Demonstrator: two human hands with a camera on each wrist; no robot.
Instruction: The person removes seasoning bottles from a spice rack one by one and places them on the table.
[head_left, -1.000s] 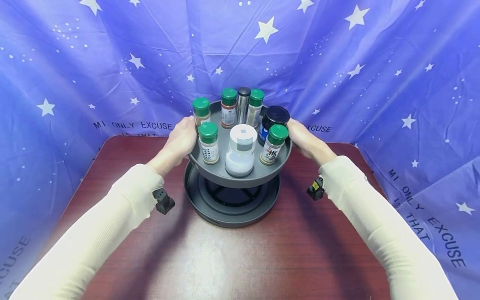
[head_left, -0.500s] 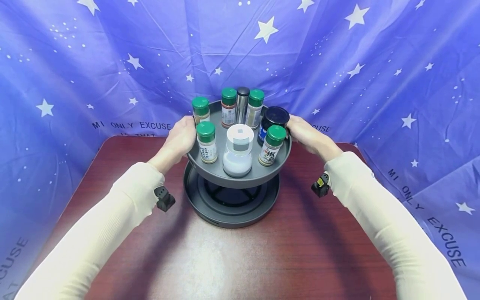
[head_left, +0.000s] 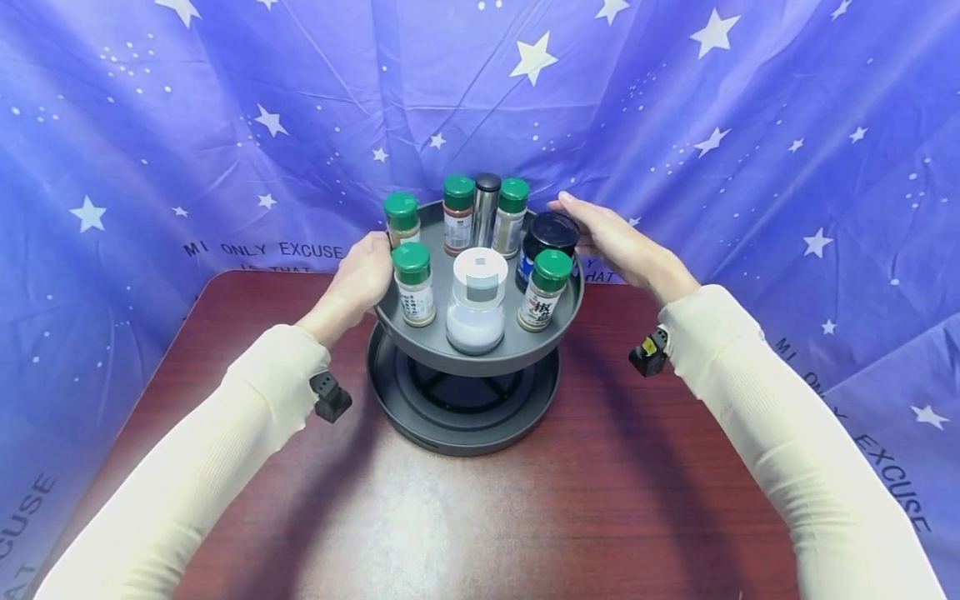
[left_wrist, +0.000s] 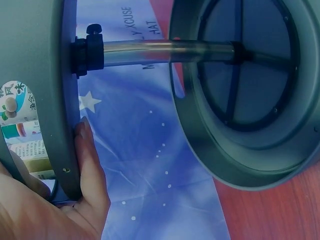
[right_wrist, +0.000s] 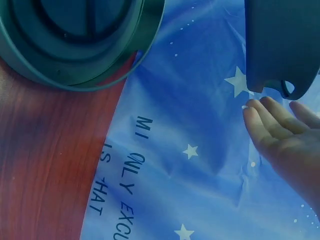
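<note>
A grey two-tier turntable rack stands at the back of the table, an upper tray [head_left: 480, 360] on a metal pole [left_wrist: 165, 50] over a lower tray [head_left: 465, 437]. The upper tray carries several green-capped spice bottles [head_left: 414, 283], a steel shaker [head_left: 486, 208], a white-capped jar [head_left: 478, 304] and a black-lidded jar [head_left: 551, 233]. My left hand [head_left: 360, 279] grips the upper tray's left rim, fingers [left_wrist: 90, 165] under the upper tray [left_wrist: 45, 65]. My right hand [head_left: 615, 242] hovers with straight fingers beside the black-lidded jar. In the right wrist view the right hand [right_wrist: 282, 132] is just clear of the upper tray [right_wrist: 280, 45].
The rack stands on a dark red wooden table [head_left: 465, 517] with bare surface in front of it and to both sides. A blue star-printed cloth [head_left: 225, 125] hangs close behind and around the table. The lower tray [left_wrist: 250, 150] holds nothing visible.
My right hand has let go of the upper tray's right rim and risen to beside the black-lidded jar, fingers straightened. The left hand stays on the left rim.
</note>
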